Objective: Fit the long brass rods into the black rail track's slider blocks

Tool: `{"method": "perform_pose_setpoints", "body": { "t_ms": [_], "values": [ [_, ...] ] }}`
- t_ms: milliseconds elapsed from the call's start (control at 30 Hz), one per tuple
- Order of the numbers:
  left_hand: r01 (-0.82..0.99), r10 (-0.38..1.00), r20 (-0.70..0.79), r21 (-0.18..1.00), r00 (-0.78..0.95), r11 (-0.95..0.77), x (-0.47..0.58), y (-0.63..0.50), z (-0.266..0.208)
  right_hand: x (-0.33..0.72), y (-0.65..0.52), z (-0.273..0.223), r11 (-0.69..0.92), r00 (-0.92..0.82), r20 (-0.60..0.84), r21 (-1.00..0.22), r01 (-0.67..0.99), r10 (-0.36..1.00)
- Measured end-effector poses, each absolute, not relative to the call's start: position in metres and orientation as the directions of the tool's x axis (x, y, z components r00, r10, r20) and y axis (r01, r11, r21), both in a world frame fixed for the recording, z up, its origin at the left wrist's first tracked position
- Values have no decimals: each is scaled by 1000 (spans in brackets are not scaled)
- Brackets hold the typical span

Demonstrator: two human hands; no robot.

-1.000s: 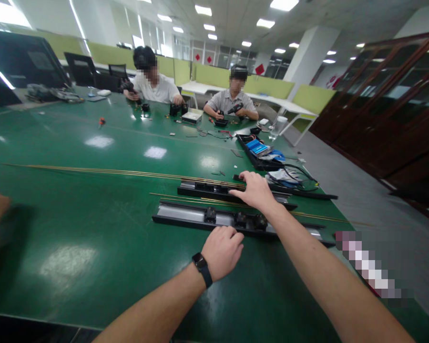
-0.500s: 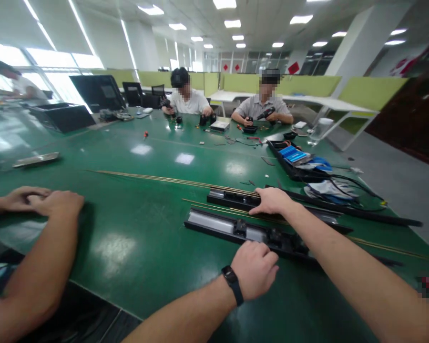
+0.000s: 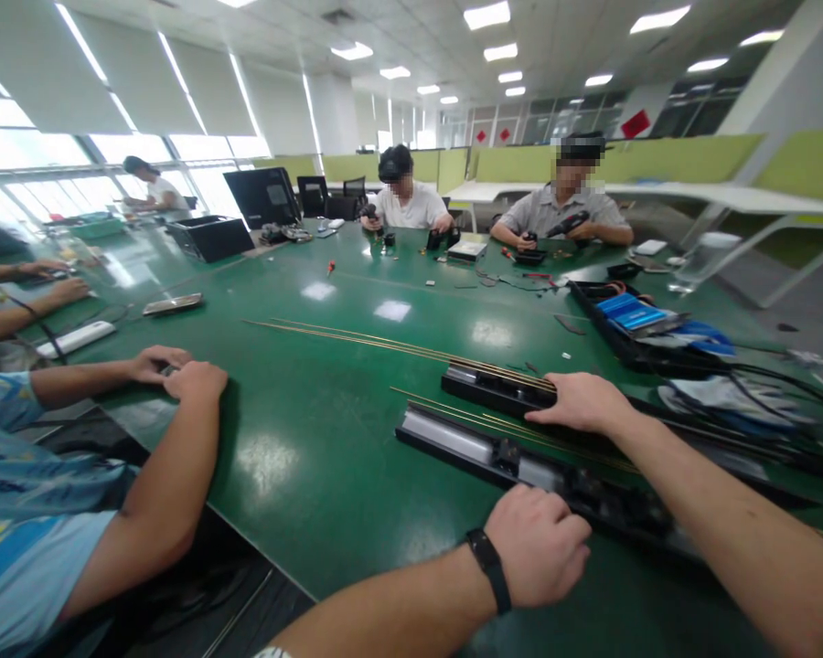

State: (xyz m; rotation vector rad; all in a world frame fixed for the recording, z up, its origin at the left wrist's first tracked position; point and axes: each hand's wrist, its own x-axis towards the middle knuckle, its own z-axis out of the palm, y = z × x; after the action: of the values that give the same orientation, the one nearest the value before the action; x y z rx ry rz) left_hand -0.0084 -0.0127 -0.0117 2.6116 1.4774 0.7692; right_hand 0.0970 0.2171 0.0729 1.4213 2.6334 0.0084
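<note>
My right hand (image 3: 582, 402) reaches in over the farther black channel (image 3: 484, 390), closed around thin brass-coloured rods (image 3: 398, 345) that run far out to the left; my palm hides where they pass beneath it. The nearer black channel (image 3: 453, 437) has a pale metallic inner face and dark fittings. Close to its near side is my left hand (image 3: 539, 544), with a black wristband (image 3: 488, 568). Its fingers are curled in, and what they hold, if anything, is hidden. More thin rods (image 3: 439, 399) lie between the two channels.
At left, another person's clasped hands (image 3: 178, 370) rest on the green table (image 3: 329, 457). Two people work across it, with power tools in hand. A black tray (image 3: 590, 315) holding a blue box (image 3: 631, 313), gloves (image 3: 727, 402) and dark cables lie at right.
The view has swung left, so the scene sits farther right and more of the person at left shows. Both my hands keep much the same poses beside the channels.
</note>
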Motion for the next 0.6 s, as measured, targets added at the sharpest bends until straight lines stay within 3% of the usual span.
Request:
{"method": "perform_pose_setpoints", "body": {
  "t_ms": [433, 600],
  "values": [
    [808, 852, 348, 314, 390, -498, -9, -8, -5, 118, 203, 120, 497, -499, -36, 179, 849, 866],
    [809, 863, 348, 338, 366, -480, -5, -5, -7, 130, 189, 138, 470, -477, 6, 162, 868, 879]
  ]
}}
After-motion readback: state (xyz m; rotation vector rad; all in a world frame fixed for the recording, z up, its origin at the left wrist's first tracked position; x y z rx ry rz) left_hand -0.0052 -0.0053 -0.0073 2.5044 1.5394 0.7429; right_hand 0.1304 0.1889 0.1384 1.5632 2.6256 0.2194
